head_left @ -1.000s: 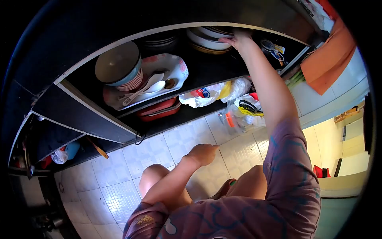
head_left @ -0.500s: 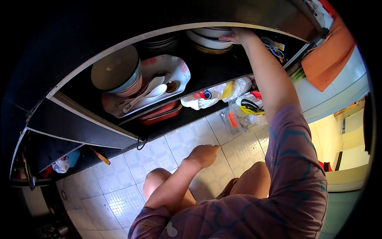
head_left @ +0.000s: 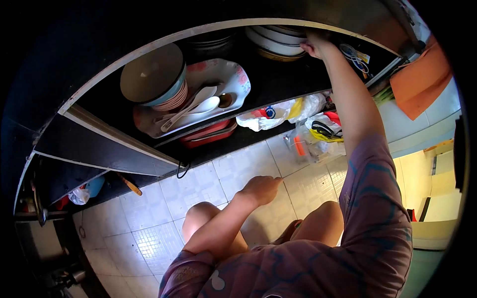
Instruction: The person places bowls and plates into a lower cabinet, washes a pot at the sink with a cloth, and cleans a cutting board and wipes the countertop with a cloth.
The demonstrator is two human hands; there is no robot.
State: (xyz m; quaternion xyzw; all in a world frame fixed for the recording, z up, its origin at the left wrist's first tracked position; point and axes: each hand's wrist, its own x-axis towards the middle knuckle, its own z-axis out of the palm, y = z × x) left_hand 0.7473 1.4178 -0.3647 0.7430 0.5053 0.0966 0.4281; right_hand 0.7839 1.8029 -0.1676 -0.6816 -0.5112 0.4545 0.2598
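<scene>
My right hand (head_left: 319, 47) reaches into the upper shelf, at the right edge of a stack of white bowls (head_left: 278, 41). Its visible fingers are bent in against the rim of a bowl, while the other fingers are lost in shadow. My left hand (head_left: 262, 189) hangs above the floor in front of my knees, back upward and fingers curled closed. Nothing sticks out of it. On the same shelf, to the left, a flowered tray (head_left: 237, 84) bears white spoons (head_left: 198, 107) and a stack of bowls topped by a large blue-sided bowl (head_left: 153, 74).
Below lie red trays (head_left: 211, 135), plastic bags (head_left: 268, 116) and a yellow-black packet (head_left: 325, 130). Coiled cables (head_left: 352, 53) sit right of my right hand. An orange cloth or bag (head_left: 422, 82) is at the far right. A wooden handle (head_left: 131, 186) juts out lower left.
My right hand has drawn back a little to the right along the bowls, its fingers now more bent. The whole view has shifted slightly. My left hand stays closed.
</scene>
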